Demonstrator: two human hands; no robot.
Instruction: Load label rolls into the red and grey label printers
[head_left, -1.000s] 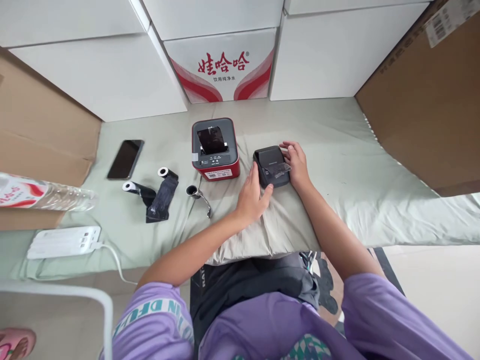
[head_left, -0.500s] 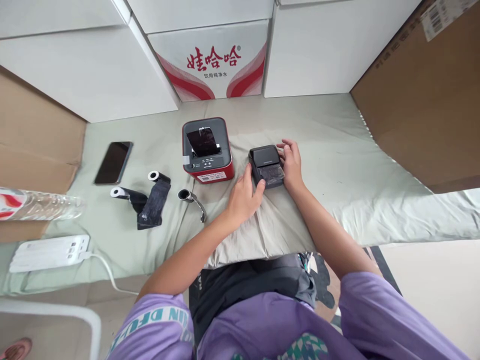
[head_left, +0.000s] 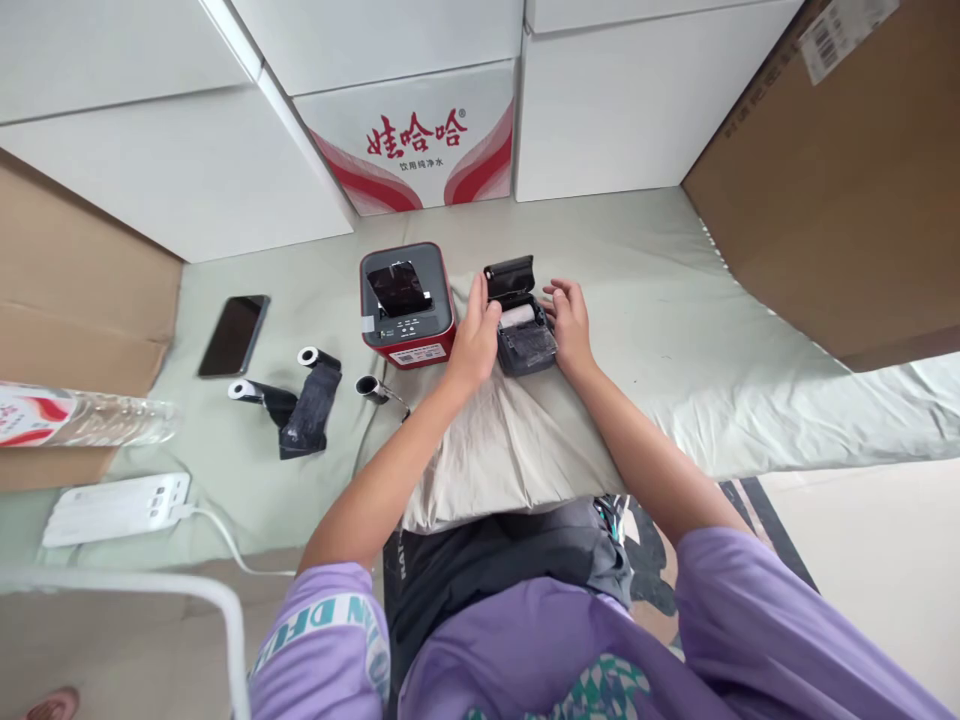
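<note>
Both hands flank a small black thermal printer [head_left: 523, 335] on the pale green bedsheet [head_left: 675, 330], just right of the red-and-grey label printer [head_left: 406, 305]. Its lid is up, a white paper roll [head_left: 517, 316] showing inside. Left hand [head_left: 474, 340] grips its left side; right hand [head_left: 568, 320] rests against the right, fingers loosely curled. Judging by this, the roll is being seated; closing needs the lid pressed down.

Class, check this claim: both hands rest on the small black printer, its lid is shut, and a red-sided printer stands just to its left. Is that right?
Not quite. The small black printer has its lid raised, exposing a white paper roll, as the head view shows. The left hand and right hand do flank it, and the red-sided printer stands just left.
</note>
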